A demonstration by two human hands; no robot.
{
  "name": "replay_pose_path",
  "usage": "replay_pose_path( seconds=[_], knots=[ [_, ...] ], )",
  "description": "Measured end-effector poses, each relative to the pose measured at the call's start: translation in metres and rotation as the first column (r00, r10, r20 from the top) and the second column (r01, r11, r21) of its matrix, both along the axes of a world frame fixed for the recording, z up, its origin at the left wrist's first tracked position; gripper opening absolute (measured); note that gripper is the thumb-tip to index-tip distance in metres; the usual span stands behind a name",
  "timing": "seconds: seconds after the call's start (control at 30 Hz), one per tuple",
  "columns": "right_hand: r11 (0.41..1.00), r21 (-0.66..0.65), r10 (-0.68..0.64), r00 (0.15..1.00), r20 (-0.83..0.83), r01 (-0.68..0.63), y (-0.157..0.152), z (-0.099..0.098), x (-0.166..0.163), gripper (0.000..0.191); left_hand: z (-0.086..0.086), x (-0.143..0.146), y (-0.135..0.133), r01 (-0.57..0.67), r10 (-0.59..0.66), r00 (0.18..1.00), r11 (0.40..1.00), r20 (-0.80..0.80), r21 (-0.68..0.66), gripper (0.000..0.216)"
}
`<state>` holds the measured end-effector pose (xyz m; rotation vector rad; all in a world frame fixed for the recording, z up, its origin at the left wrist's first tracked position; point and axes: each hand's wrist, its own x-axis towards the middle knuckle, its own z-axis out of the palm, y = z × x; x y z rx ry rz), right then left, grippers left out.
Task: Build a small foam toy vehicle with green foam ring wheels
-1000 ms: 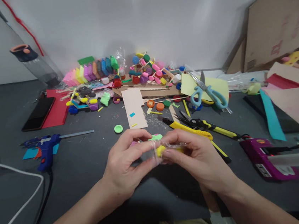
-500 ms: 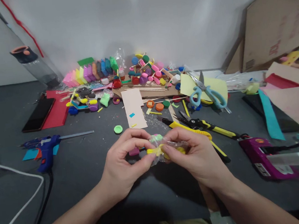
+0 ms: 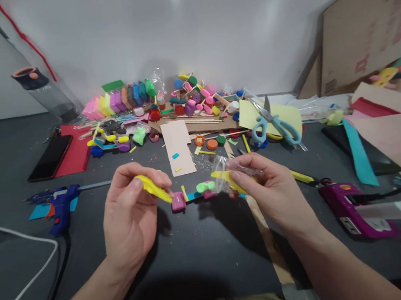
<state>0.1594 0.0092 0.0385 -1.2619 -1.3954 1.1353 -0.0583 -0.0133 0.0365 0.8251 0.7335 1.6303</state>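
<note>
My left hand [image 3: 130, 214] pinches a stretched piece of yellow clay [image 3: 151, 188] above the dark table [image 3: 215, 258]. Held at the same height, my right hand [image 3: 267, 188] grips a clear plastic bag [image 3: 233, 173] with more yellow clay [image 3: 230, 182] inside. Between the hands, on the table, lies a small craft model [image 3: 193, 194] with a pink block, a blue strip and a green clay piece.
A blue glue gun [image 3: 60, 203] lies at the left, a purple glue gun [image 3: 354, 203] at the right. Blue scissors [image 3: 272, 123], clay packs [image 3: 119, 97], bottle caps, sticks and a phone [image 3: 49, 157] crowd the back. Cardboard [image 3: 363, 32] leans on the wall.
The hands have drawn apart: my left hand pulled a piece of yellow clay away to the left, while my right hand kept the bag. The small model now shows between them.
</note>
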Motion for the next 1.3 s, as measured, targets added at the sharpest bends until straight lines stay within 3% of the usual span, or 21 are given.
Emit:
replay_pose_path(
  seconds=[0.1,0.27,0.37,0.47,0.7,0.77,0.87,1.0,1.13,1.3],
  knots=[
    [0.999,-0.008,0.046,0.998,-0.030,-0.046,-0.002,0.000,-0.002,0.017,0.000,0.003,0.000,0.164,-0.161,0.986,0.984,0.043,-0.074,0.019],
    [0.989,-0.039,0.136,0.986,-0.097,-0.141,-0.009,-0.003,-0.010,0.028,-0.002,0.012,-0.002,0.465,-0.426,0.884,0.846,0.191,-0.260,0.032],
    [0.985,-0.065,0.152,0.980,-0.131,-0.162,-0.010,-0.005,-0.013,0.033,-0.005,0.013,-0.003,0.496,-0.467,0.868,0.819,0.167,-0.289,0.035],
    [0.979,-0.085,0.168,0.971,-0.170,-0.184,-0.010,-0.007,-0.012,0.032,-0.007,0.012,-0.003,0.506,-0.503,0.859,0.803,0.097,-0.314,0.021],
    [0.955,-0.093,0.253,0.935,-0.248,-0.283,-0.013,-0.013,-0.013,0.029,-0.009,0.011,-0.004,0.524,-0.585,0.811,0.743,-0.024,-0.416,0.029],
    [0.954,-0.089,0.256,0.934,-0.251,-0.286,-0.014,-0.013,-0.014,0.029,-0.008,0.011,-0.004,0.502,-0.586,0.806,0.749,-0.080,-0.432,0.027],
    [0.952,-0.088,0.267,0.938,-0.223,-0.292,-0.015,-0.012,-0.016,0.028,-0.004,0.011,-0.006,0.382,-0.512,0.799,0.837,-0.315,-0.392,0.022],
    [0.941,-0.080,0.309,0.932,-0.193,-0.328,-0.016,-0.012,-0.015,0.029,-0.001,0.011,-0.008,0.206,-0.297,0.668,0.955,-0.682,-0.214,0.007],
    [0.935,-0.087,0.317,0.920,-0.232,-0.345,-0.016,-0.012,-0.016,0.029,-0.001,0.008,-0.008,0.280,-0.263,0.506,0.951,-0.821,-0.132,0.005],
    [0.940,-0.074,0.315,0.930,-0.190,-0.334,-0.019,-0.012,-0.020,0.033,-0.002,0.008,-0.006,0.343,-0.362,0.468,0.915,-0.806,-0.212,0.012]
  ],
)
